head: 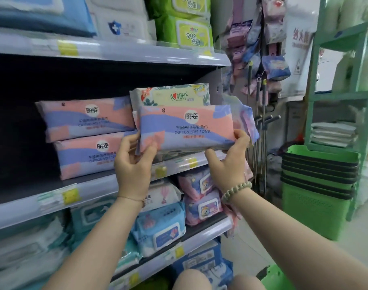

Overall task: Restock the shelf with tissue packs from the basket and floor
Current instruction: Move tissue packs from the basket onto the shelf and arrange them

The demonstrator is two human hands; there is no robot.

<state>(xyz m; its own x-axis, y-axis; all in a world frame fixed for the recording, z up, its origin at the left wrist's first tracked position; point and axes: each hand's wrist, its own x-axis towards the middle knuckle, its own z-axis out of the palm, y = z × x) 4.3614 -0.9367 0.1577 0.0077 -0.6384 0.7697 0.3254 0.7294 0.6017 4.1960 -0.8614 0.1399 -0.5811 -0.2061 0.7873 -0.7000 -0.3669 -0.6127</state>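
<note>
You are facing a store shelf (99, 186) with a pale front rim carrying yellow price tags, its dark board bare toward the left. Above it, another level holds lime-green wipe packs (185, 28). Below, blue and pink lidded wipe packs (160, 231) crowd the lower levels. To your right, mop handles (260, 122) hang beside the shelf end, a stack of green baskets (319, 185) stands on the floor, and a green rack (313, 80) rises behind it.

The tissue pack (185, 128) you are handling is a soft, flat pillow in pink, lilac and pale blue, printed "COTTON SOFT TOWEL". You hold it level, face toward you, just above the front rim at the shelf's right end. It covers the lower part of a pale yellow-green pack (172, 95) standing behind it. Whether it touches the board cannot be told.

Your left hand (134, 162) pinches its lower left corner, thumb on the front. Your right hand (229, 162), with a bead bracelet (236, 190) at the wrist, grips the lower right corner, fingers curled over the edge and thumb beneath.

Just to the left, two matching packs (84, 139) lie stacked on the same shelf.
</note>
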